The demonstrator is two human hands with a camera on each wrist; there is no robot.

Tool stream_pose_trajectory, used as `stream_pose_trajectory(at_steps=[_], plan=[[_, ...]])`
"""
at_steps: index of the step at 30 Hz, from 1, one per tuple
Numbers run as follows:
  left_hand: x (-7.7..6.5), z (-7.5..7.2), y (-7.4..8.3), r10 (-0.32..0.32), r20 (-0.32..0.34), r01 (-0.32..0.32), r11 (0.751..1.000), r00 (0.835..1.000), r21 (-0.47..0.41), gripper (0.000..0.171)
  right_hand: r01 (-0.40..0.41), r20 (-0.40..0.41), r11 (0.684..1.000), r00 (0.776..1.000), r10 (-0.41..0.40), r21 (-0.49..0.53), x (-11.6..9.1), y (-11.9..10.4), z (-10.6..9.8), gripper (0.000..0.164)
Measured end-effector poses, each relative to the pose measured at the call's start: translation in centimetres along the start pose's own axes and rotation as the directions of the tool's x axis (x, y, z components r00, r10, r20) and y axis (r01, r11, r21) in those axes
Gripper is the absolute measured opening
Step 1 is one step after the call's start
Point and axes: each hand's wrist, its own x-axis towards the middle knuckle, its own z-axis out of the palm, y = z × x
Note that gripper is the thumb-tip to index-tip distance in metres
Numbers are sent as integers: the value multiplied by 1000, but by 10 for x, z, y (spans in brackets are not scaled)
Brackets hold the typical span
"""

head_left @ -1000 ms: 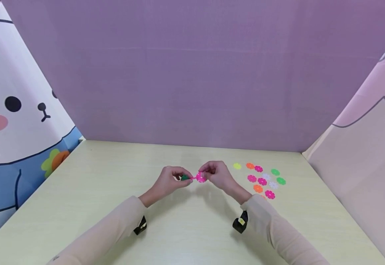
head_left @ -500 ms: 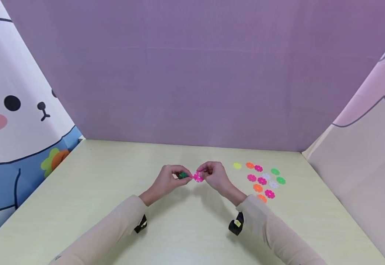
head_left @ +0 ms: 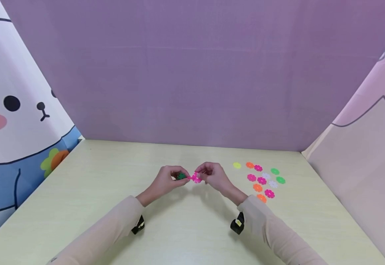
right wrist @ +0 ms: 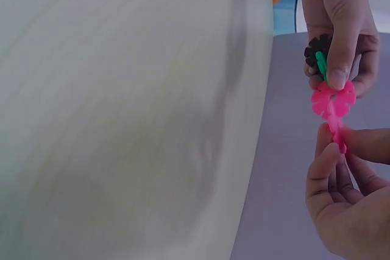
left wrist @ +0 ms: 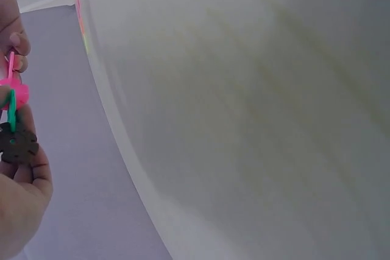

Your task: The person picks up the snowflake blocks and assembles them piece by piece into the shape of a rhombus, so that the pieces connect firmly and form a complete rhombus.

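My left hand [head_left: 165, 183] pinches a short chain of flower-shaped interlocking discs. In the right wrist view it runs from a black disc [right wrist: 317, 53] through a green disc [right wrist: 321, 63] to a pink disc [right wrist: 333, 97], gripped at its edge under the left thumb. With thumb and fingers, my right hand [head_left: 217, 178] pinches a second pink disc [head_left: 196, 178]. That one stands edge-on in the right wrist view, its near edge overlapping the face of the first pink disc. Both hands are raised above the table [head_left: 185, 235], fingertips close together. Fingers partly hide the chain.
Loose flower discs lie flat at the right of the table: several pink [head_left: 261, 180], orange [head_left: 257, 188], green [head_left: 275, 171] and white [head_left: 273, 184] ones, and a yellow one [head_left: 237, 165]. A purple panel [head_left: 192, 73] rises behind the table, with printed cloths either side.
Both hands have shifted slightly left. The right hand has brought its pink disc a little closer to the left fingertips, and the lowest orange disc now shows beyond the right sleeve.
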Motion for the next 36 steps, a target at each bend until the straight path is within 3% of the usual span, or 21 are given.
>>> stream_pose_trajectory(at_steps=[5, 13, 22, 36], plan=[[-2, -3, -1, -36, -23, 35, 999, 999, -11, 6, 9, 7, 1000, 1000, -9, -13, -1, 2, -7, 18], [-3, -9, 1, -101, -49, 100, 994, 994, -32, 11, 32, -85, 988, 995, -45, -154, 2, 17, -29, 13], [-7, -17, 32, -115, -38, 114, 993, 993, -19, 13, 59, -160, 936, 980, -120, -347, 6, 42, -61, 14], [-6, -16, 33, -112, -36, 111, 993, 993, -28, 11, 10, -137, 851, 986, -96, -526, 20, 70, -103, 24]])
